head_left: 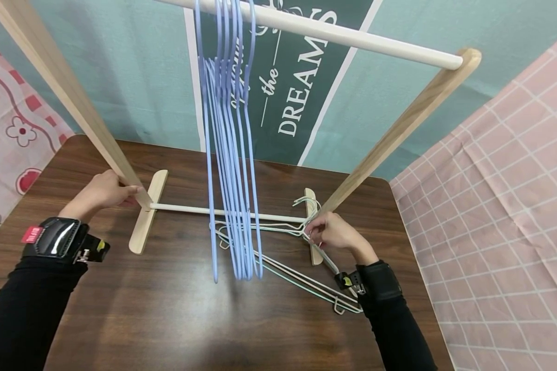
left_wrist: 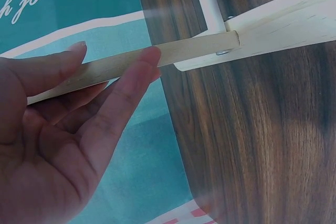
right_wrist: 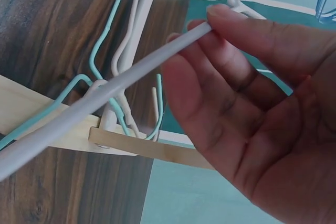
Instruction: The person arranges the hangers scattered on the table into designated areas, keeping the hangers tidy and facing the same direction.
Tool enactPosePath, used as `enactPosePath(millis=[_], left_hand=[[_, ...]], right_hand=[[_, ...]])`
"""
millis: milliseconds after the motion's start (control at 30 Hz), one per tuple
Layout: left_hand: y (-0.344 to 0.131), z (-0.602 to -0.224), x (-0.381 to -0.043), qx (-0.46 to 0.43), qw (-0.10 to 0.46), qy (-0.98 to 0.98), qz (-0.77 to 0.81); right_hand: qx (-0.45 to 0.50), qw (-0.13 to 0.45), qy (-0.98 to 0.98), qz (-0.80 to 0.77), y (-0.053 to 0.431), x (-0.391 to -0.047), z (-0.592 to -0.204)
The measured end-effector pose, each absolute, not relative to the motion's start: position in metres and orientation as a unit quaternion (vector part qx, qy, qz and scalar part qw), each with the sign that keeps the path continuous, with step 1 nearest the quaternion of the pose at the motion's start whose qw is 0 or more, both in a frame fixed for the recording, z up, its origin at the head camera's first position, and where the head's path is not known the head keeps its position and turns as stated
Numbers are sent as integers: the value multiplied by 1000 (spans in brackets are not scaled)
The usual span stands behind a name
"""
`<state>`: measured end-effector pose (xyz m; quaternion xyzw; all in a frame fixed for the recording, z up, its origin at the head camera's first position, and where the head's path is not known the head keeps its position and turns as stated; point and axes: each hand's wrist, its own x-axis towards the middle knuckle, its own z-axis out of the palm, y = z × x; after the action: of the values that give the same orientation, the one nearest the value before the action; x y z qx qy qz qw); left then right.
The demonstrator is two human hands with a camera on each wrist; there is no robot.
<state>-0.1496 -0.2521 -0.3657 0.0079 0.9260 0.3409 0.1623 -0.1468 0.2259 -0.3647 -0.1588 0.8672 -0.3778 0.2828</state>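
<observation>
A wooden clothes rack with a white top rail (head_left: 353, 38) stands on the table. My left hand (head_left: 104, 191) grips its left post (head_left: 74, 87) low down; in the left wrist view, thumb and fingers lie on both sides of the post (left_wrist: 194, 46). Beside the foot of the right post (head_left: 390, 134), my right hand (head_left: 336, 232) pinches a pale grey-white hanger (right_wrist: 105, 98) between thumb and fingers. Mint and off-white hangers (head_left: 297, 275) lie under that hand, their hooks by the right foot (head_left: 310, 195). Several blue hangers (head_left: 232, 154) hang from the rail.
A white lower bar (head_left: 181, 208) joins the two feet, with the left foot (head_left: 141, 232) flat on the brown table (head_left: 176, 314). Behind hangs a teal cloth (head_left: 153, 93) with lettering. Pink checked cloth (head_left: 501, 206) borders the right side.
</observation>
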Motion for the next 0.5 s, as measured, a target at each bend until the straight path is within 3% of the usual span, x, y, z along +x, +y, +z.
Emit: enactPosePath(millis=[500], left_hand=[[-251,-366,-150,1,164,922,351]], right_hand=[[-178,296,866,-362,221,-144,-355]])
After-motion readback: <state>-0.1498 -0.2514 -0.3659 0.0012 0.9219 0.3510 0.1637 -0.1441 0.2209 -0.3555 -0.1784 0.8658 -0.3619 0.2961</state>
